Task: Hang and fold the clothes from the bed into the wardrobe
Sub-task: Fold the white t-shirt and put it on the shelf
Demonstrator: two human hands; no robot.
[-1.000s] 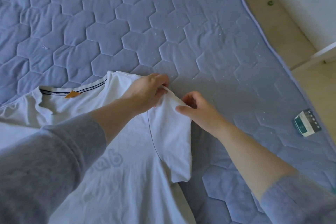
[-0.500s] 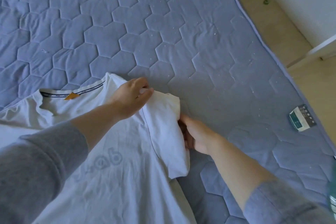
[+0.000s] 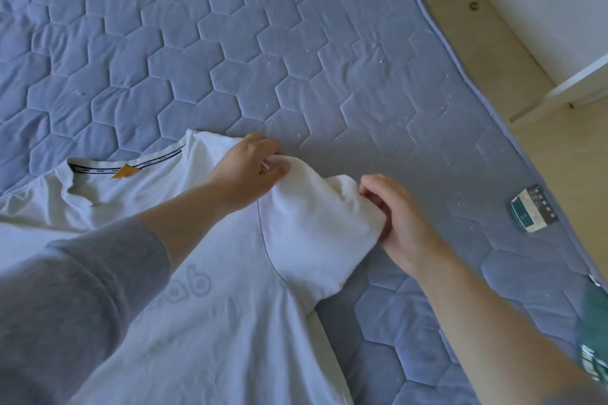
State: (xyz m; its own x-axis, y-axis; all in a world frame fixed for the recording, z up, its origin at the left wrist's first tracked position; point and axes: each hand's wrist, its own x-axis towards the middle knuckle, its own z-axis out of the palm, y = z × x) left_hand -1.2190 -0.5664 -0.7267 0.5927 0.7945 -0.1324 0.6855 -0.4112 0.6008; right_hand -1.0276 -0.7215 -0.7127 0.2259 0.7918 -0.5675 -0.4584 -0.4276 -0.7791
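A white T-shirt (image 3: 204, 322) lies flat on the blue quilted bed (image 3: 230, 43), collar with an orange tag toward the far side. Its right sleeve (image 3: 312, 233) is bunched and lifted slightly. My left hand (image 3: 246, 171) pinches the cloth at the shoulder end of that sleeve. My right hand (image 3: 398, 217) grips the sleeve's outer edge, fingers curled into the fabric. The wardrobe is not in view.
A small green and white box (image 3: 533, 212) lies on the bed near its right edge. Beyond that edge are a light wood floor (image 3: 477, 52) and white furniture (image 3: 559, 10). A green patterned thing (image 3: 592, 332) shows at the lower right border.
My right hand came out from under the sleeve and now grips its outer edge further right. The sleeve has been pulled outward and puffed up. My left hand shifted slightly right along the shoulder.
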